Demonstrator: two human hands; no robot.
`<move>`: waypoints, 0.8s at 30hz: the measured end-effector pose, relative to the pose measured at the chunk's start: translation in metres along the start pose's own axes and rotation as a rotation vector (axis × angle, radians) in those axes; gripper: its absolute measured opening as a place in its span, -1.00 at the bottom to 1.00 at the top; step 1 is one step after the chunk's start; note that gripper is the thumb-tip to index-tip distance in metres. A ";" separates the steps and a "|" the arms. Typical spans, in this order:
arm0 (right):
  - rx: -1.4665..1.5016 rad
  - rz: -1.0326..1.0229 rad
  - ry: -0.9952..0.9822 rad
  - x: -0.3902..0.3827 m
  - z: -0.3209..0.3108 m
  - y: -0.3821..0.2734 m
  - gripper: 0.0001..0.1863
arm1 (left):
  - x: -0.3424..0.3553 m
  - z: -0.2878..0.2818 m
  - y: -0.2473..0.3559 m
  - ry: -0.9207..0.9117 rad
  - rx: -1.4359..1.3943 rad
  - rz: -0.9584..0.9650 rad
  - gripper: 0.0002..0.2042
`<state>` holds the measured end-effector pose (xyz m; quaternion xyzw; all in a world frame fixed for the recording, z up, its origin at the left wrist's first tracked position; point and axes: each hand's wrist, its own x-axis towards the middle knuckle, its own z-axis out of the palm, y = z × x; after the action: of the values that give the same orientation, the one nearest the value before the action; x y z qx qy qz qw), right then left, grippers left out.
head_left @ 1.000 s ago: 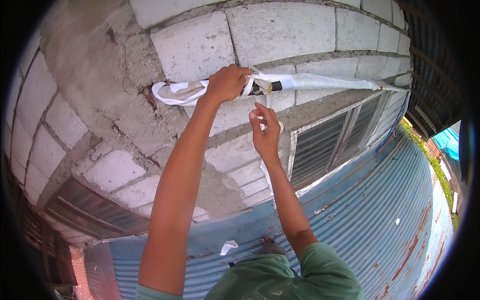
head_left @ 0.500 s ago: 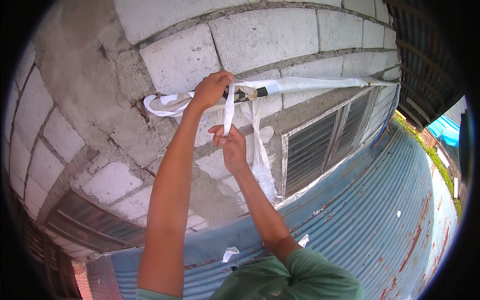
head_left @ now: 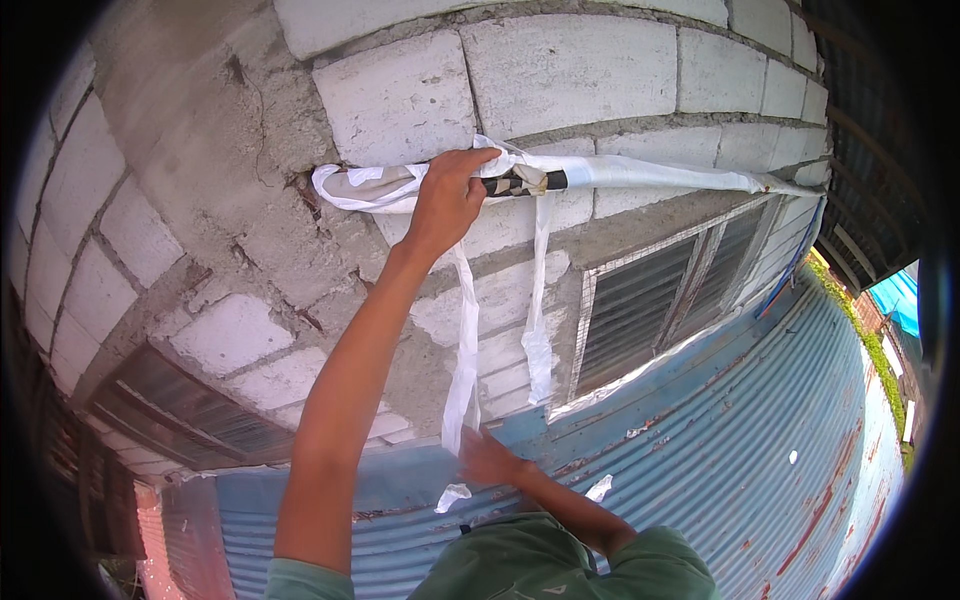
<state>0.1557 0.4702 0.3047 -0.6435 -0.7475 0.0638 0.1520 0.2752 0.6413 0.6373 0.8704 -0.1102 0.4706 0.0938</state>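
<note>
A long pipe, wrapped in white film, runs along the block wall, and a short dark, patchy stretch of it is bare. My left hand closes round the wrapped pipe just left of that stretch, fingers over its top. From beneath this hand a white strip of wrapping hangs down. My right hand is low beside the strip's bottom end; motion blur hides whether its fingers grip it. Another white strip dangles from the right end of the dark stretch.
Below lies a blue corrugated metal roof with rust streaks and white scraps. A louvred window with mesh edging is set in the wall to the right, another window at lower left. A dark roof overhang is at upper right.
My right hand has dropped from just under the pipe to near the roof, and the strip beside it now hangs longer. My left hand stays at the pipe, its fingers now over the top.
</note>
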 end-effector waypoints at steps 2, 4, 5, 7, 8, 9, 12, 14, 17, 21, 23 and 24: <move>0.062 0.044 0.209 -0.005 -0.012 0.027 -0.41 | -0.047 -0.003 0.012 0.043 -0.040 0.043 -0.56; 0.118 0.037 0.542 -0.012 -0.039 0.052 -0.55 | -0.110 -0.012 0.021 0.012 0.098 0.088 -0.49; 0.142 0.041 0.691 -0.013 -0.056 0.064 -0.62 | -0.145 -0.014 0.024 0.000 0.109 0.081 -0.52; 0.063 0.334 0.581 -0.015 -0.101 0.089 -0.75 | -0.223 -0.020 0.031 -0.056 0.070 -0.064 -0.55; 0.036 0.338 0.610 -0.016 -0.125 0.098 -0.80 | -0.261 -0.025 0.034 -0.217 0.066 -0.201 -0.57; 0.016 0.433 0.547 -0.020 -0.149 0.103 -0.86 | -0.295 -0.031 0.037 -0.404 0.059 -0.374 -0.59; -0.237 0.528 0.564 -0.017 -0.218 0.106 -0.79 | -0.351 -0.045 0.035 -0.737 0.088 -0.395 -0.62; -0.277 0.396 0.777 0.000 -0.256 0.099 -0.73 | -0.349 -0.051 0.035 -0.845 0.066 -0.592 -0.57; -0.136 0.170 1.141 0.065 -0.291 0.087 -0.63 | -0.286 -0.042 0.019 -0.327 -0.068 -0.746 -0.62; -0.202 0.166 1.318 0.136 -0.305 0.082 -0.79 | -0.190 -0.043 0.014 0.080 -0.203 -0.763 -0.71; -0.192 0.185 1.352 0.149 -0.302 0.079 -0.85 | -0.155 -0.049 0.014 0.192 -0.196 -0.630 -0.71; -0.191 0.182 1.352 0.151 -0.300 0.078 -0.87 | -0.142 -0.051 0.013 0.222 -0.207 -0.649 -0.72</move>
<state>0.3027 0.6014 0.5877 -0.6127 -0.4338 -0.4052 0.5217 0.1556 0.6568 0.5466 0.7895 0.1356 0.4943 0.3375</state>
